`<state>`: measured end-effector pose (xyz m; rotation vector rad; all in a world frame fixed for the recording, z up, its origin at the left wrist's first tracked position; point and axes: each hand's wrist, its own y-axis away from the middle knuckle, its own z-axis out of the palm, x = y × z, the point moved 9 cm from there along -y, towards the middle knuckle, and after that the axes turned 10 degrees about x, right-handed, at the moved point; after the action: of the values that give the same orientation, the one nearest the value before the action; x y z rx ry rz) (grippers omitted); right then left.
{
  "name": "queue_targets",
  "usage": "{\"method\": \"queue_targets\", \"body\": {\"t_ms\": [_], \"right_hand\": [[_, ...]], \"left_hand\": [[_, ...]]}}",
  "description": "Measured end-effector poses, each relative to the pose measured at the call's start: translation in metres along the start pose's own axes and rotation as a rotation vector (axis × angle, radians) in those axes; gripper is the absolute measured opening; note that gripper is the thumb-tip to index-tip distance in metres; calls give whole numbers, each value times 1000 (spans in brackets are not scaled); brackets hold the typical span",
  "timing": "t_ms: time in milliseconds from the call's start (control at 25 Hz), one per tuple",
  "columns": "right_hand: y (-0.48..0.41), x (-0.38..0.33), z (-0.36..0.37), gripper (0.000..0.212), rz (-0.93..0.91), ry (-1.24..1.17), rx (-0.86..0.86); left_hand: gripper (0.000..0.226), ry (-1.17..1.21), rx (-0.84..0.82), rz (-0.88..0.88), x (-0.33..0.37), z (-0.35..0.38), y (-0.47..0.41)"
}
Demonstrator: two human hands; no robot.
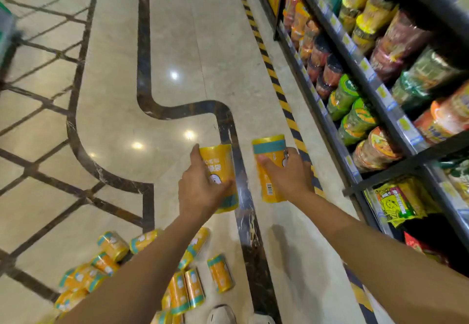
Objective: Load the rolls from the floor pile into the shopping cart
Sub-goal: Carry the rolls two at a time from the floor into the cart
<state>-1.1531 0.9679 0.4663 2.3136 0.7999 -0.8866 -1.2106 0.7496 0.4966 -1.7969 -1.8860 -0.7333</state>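
1. A pair of pale shoes stands at the bottom edge of the view, on the beige floor.
2. Just left of the shoes lies the pile – yellow rolls with teal bands, scattered on their sides, some touching, a few apart. The left forearm hides part of it.
3. Both arms reach forward above the floor, well past the pile.
4. The left hand grips the left roll: the thumb lies up its left side and the fingers wrap round its lower half. The roll is in the air, tilted a little, teal band at the near end.
5. The right hand grips the right roll, thumb across the front and fingers round the right side. This roll is also in the air, nearly upright, teal band at the far end and a barcode near its bottom.
6. The two rolls are side by side and apart, above a dark stripe inlaid in the floor.
7. Right of them, black-and-yellow tape runs along the floor beside a shelf – packed with noodle cups, with bright bags lower down.
8. At the far left edge a blurred grey-green shape shows; I cannot tell what it is.
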Motion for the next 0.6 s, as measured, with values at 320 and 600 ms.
{"method": "queue_targets", "body": {"t_ms": [320,600], "right_hand": [[66,-99,-188,45,3,-266,259],[208,-92,-342,51,74,-366,609]], "left_hand": [[101,61,5,348,197,-126,44],[101,169,-135,775,309,-184,181]]}}
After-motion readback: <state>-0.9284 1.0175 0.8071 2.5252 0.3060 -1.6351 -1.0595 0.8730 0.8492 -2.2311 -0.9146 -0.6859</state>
